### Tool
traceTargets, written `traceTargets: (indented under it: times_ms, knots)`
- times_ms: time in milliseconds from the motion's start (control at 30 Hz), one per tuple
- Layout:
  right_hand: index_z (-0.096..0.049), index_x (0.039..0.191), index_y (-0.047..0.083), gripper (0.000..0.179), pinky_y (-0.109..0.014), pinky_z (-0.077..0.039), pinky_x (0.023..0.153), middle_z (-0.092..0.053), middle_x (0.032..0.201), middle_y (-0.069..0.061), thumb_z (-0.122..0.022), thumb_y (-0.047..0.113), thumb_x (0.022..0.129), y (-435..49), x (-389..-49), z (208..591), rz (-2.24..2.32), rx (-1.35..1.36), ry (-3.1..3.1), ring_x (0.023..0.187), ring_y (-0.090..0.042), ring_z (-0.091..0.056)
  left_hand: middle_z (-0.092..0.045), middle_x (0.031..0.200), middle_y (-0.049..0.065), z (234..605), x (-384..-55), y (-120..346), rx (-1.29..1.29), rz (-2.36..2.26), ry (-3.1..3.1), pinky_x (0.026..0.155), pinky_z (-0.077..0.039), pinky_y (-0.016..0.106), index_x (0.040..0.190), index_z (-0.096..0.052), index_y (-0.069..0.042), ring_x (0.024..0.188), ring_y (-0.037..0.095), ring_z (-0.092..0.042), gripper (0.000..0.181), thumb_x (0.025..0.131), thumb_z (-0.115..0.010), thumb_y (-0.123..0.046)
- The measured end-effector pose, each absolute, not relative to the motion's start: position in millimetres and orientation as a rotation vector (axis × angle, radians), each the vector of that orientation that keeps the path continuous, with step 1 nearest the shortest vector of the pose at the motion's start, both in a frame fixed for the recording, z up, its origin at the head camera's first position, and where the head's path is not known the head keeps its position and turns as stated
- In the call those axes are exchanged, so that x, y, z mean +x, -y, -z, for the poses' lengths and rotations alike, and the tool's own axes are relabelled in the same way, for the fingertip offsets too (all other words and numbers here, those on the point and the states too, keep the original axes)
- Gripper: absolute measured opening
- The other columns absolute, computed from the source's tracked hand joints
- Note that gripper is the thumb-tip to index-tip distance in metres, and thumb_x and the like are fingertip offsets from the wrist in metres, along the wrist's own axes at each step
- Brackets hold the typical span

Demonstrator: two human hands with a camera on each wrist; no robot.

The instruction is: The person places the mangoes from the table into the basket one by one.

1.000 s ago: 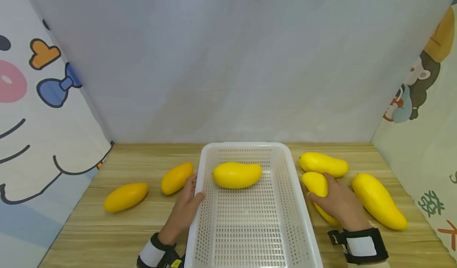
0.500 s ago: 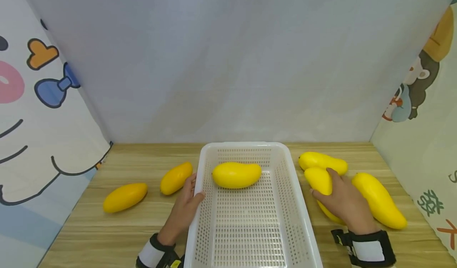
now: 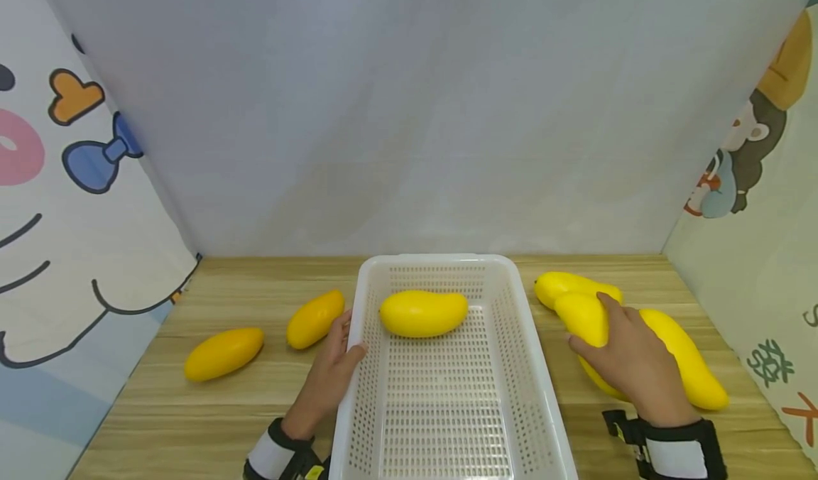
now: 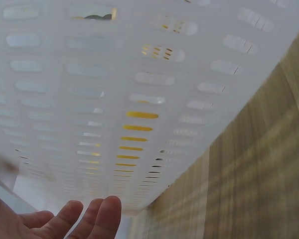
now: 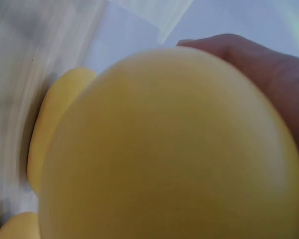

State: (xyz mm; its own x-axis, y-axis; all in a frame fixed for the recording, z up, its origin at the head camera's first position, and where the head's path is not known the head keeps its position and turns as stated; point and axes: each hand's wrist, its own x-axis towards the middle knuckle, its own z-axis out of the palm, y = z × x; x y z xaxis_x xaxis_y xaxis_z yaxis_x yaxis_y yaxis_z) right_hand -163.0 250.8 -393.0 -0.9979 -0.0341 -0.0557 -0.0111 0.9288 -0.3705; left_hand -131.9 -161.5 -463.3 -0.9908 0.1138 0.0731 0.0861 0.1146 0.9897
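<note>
My right hand (image 3: 639, 363) grips a yellow mango (image 3: 583, 317) from above. In the right wrist view this mango (image 5: 169, 149) fills most of the picture, with a finger along its upper right side. My left hand (image 3: 329, 373) holds the left side of a white plastic basket (image 3: 546, 380), thumb over the rim and fingers along the outer wall. Those fingers (image 4: 102, 216) show against the slotted wall in the left wrist view. Inside the basket, toward its far end, one yellow mango (image 3: 424, 314) lies crosswise.
Two deeper-yellow mangoes, one farther left (image 3: 224, 354) and one near the basket (image 3: 316, 318), lie on the wooden table (image 3: 211, 423). Beyond my right hand lies a mango (image 3: 569, 286), and another mango (image 3: 686, 363) lies to its right. A pale cloth wall (image 3: 409, 111) closes the back.
My right hand has moved to the right with the mango, whose far end has risen and now overlaps the mango behind it. The left hand and the basket have stayed in place.
</note>
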Motion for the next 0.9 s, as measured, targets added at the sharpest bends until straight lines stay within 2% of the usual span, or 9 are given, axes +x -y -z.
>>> traceTargets:
  times_ms: [100, 500, 900]
  knots:
    - [-0.028, 0.153, -0.008, 0.100, -0.061, -0.049, 0.070, -0.043, 0.133, -0.040, -0.067, 0.059, 0.089, -253, -161, 390, 0.583, -0.026, -3.023, 0.102, -0.052, -0.057, -0.038, 0.151, 0.024, 463, -132, 162, 0.212, -2.067, -2.331, 0.094, -0.054, 0.049, 0.158, -0.018, -0.006, 0.128, 0.043, -0.049, 0.059, 0.104, -0.043, -0.004]
    - [-0.029, 0.154, -0.005, 0.099, -0.062, -0.047, 0.070, -0.043, 0.134, -0.039, -0.068, 0.057, 0.089, -250, -154, 382, 0.597, -0.016, -3.070, 0.102, -0.052, -0.055, -0.038, 0.151, 0.023, 464, -132, 162, 0.202, -2.063, -2.326, 0.092, -0.055, 0.049, 0.158, -0.019, -0.008, 0.126, 0.043, -0.051, 0.058, 0.105, -0.042, -0.006]
    - [-0.026, 0.156, -0.002, 0.100, -0.048, -0.046, 0.064, -0.043, 0.135, -0.037, -0.069, 0.058, 0.088, -245, -148, 372, 0.603, -0.055, -3.090, 0.096, -0.044, -0.055, -0.038, 0.151, 0.023, 463, -132, 162, 0.188, -2.057, -2.324, 0.090, -0.056, 0.049, 0.158, -0.018, -0.009, 0.124, 0.044, -0.052, 0.058, 0.105, -0.042, -0.005]
